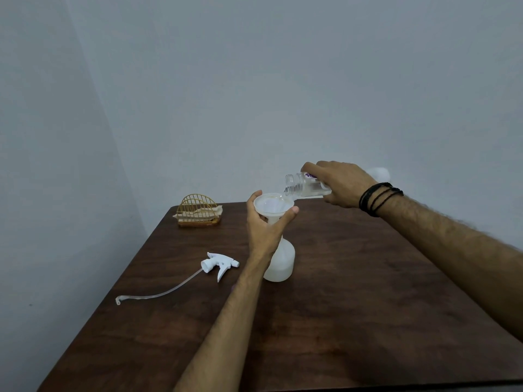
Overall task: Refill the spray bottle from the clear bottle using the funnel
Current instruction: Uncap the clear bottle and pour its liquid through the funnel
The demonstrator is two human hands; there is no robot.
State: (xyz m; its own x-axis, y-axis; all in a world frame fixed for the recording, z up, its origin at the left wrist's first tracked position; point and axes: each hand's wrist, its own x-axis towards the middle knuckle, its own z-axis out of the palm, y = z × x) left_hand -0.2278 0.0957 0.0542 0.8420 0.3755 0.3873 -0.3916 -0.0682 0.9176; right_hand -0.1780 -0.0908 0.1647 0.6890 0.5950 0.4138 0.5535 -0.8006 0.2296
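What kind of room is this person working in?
Probably a plain room at home, though that is a guess: a dark wooden table set into a corner of bare grey walls, with a gold wire napkin holder on it.

Two plain walls painted pale grey-blue meet in a corner at the left. The light is soft and even, a little dim. A dark brown wooden desk stands against the back wall. At its far left corner sits a small golden wire holder.

Clear bottle label (purple) unreadable.
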